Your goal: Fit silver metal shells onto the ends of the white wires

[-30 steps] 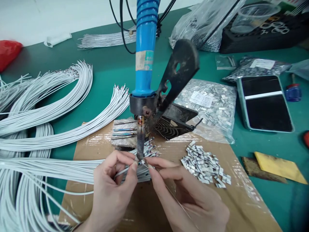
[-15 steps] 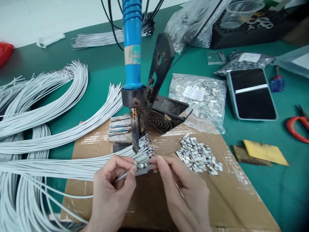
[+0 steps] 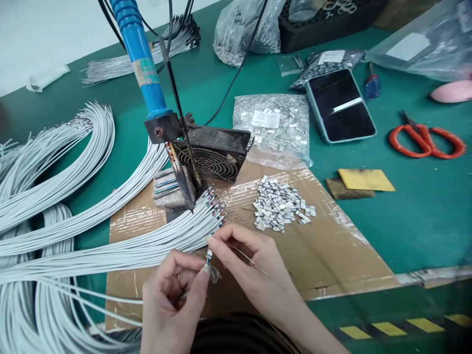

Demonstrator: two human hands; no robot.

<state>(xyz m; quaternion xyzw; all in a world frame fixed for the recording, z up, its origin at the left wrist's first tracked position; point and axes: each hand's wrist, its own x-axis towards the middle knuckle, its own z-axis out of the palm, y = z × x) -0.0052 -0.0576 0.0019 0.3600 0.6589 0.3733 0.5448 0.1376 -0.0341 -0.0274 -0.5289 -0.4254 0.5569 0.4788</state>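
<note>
My left hand [image 3: 175, 297] is closed in a pinch on the end of a white cable, most of it hidden by the fingers. Fine coloured wires and a small metal-and-white connector [image 3: 209, 254] stick up from that pinch. My right hand [image 3: 254, 260] has thumb and forefinger together at the connector's upper end. A thin solder wire [image 3: 254, 264] runs out of these fingers and back across the hand. Just behind lies a bundle of white cables [image 3: 147, 248] with stripped, coloured ends. Over it, a blue-handled soldering iron [image 3: 145, 83] hangs in a holder, tip downward.
Loose connectors [image 3: 280, 204] lie heaped on the cardboard [image 3: 332, 255], with a bag of connectors [image 3: 273, 128] behind. A small black fan [image 3: 214, 152] stands beside the iron. Rightward are a phone [image 3: 341, 105], red-handled scissors [image 3: 426, 140] and sponges [image 3: 365, 180]. More cable coils [image 3: 73, 172] fill the left.
The view has swung to the right and tilted. Both hands have come away from the cable bundle and iron tip, toward me, and the connector now points upward between them.
</note>
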